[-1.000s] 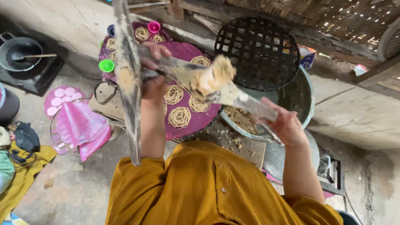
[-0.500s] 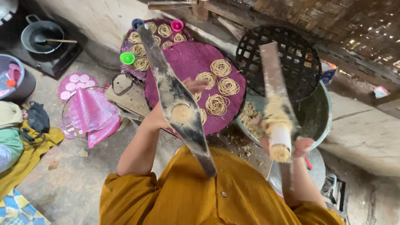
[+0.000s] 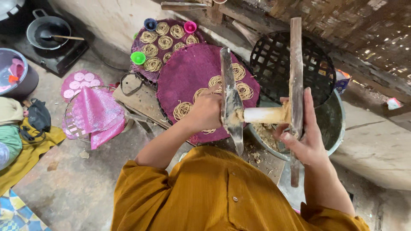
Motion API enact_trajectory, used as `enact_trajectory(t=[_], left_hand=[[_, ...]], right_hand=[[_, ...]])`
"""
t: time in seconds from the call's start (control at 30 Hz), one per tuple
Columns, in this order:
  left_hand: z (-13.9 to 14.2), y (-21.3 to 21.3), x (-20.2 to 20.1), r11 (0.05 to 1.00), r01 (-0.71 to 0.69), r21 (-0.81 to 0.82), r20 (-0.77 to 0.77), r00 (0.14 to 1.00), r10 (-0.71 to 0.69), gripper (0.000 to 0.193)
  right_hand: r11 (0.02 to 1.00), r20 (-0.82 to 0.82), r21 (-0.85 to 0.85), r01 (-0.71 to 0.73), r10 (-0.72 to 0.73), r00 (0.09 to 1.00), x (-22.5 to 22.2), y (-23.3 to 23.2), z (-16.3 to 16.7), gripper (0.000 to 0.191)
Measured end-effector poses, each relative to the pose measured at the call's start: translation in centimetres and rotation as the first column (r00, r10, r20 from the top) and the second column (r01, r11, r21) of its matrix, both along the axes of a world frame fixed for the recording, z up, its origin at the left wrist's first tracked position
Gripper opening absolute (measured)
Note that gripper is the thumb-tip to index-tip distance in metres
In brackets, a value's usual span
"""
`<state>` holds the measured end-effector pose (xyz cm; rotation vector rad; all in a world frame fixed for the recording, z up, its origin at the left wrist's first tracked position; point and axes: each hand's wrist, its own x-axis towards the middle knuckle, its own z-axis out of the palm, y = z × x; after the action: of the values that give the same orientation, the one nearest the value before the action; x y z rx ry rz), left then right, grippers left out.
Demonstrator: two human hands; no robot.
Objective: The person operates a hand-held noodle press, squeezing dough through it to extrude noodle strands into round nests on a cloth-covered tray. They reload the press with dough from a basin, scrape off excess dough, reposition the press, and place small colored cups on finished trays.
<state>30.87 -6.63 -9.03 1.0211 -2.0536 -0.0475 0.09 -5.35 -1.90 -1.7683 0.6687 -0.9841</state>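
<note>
Centre of frame: left hand [image 3: 207,112] closed around the left wooden bar [image 3: 230,100] of a noodle press [image 3: 263,114], grip wrapped tight. Right hand [image 3: 303,139] clasps the right wooden bar [image 3: 295,77], fingers curled around it. Pale cylinder spans between the two bars, dough-smeared. Behind it, a purple round mat [image 3: 192,72] carries noodle coils [image 3: 183,110]. Metal basin [image 3: 334,124] sits lower right, under a black lattice tray [image 3: 278,60].
</note>
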Motion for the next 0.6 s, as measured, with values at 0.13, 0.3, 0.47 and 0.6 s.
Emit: enact_trajectory(t=[0.13, 0.3, 0.47, 0.6], left_hand=[[0.1, -0.3, -0.6, 0.999, -0.037, -0.001, 0.043, 0.998, 0.037, 0.023], [0.2, -0.4, -0.6, 0.996, -0.036, -0.076, -0.017, 0.999, 0.035, 0.025], [0.4, 0.0, -0.4, 0.999, 0.051, -0.017, -0.076, 0.996, -0.052, 0.036], [-0.3, 0.2, -1.0, 0.998, 0.069, 0.004, -0.204, 0.977, -0.066, 0.038]], right_hand=[[0.86, -0.239, -0.507, 0.063, -0.21, 0.948, 0.9, 0.5, 0.2, 0.115], [0.664, -0.327, -0.745, -0.063, -0.281, 0.902, 1.9, 1.2, 0.1, 0.112], [0.686, -0.375, -0.723, -0.084, -0.287, 0.881, 3.3, 1.5, -1.3, 0.112], [0.738, -0.394, -0.673, -0.045, -0.306, 0.867, 6.0, 1.5, -2.3, 0.123]])
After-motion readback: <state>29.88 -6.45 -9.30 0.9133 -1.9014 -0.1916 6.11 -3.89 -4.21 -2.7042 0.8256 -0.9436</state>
